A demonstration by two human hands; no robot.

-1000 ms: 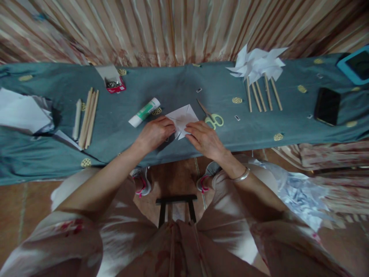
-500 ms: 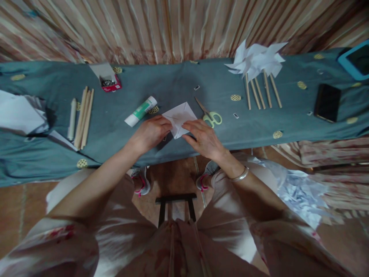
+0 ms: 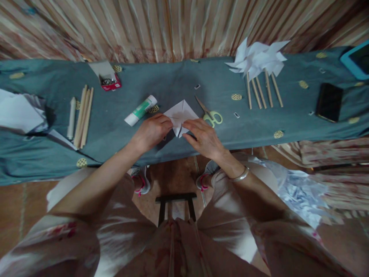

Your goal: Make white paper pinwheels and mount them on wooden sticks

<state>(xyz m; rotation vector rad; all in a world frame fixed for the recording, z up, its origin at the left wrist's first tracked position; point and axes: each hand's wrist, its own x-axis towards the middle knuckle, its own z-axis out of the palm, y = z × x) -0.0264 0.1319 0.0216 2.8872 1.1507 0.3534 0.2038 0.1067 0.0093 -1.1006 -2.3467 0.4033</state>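
Observation:
A square sheet of white paper point(image 3: 183, 109) with cuts running in from its corners lies between my hands on the table. My left hand point(image 3: 154, 130) pinches the paper's left side near the front. On the right side, my right hand point(image 3: 203, 134) rests its fingers on the sheet, with thumb and fingers a little apart. A slit gapes at the corner nearest me. Scissors point(image 3: 211, 116) with pale green handles lie just right of the paper. To the left is a glue stick point(image 3: 141, 110) with a green and white label.
White paper pinwheels point(image 3: 258, 57) on wooden sticks lie at the back right, near a black phone point(image 3: 329, 102). At left are wooden sticks point(image 3: 83, 117), a white candle-like stick point(image 3: 71, 118), a red box of metal bits point(image 3: 111, 81) and a paper stack point(image 3: 21, 111).
The paper has turned slightly between my hands, and the slit at its near corner has opened wider. Both hands stay in nearly the same place.

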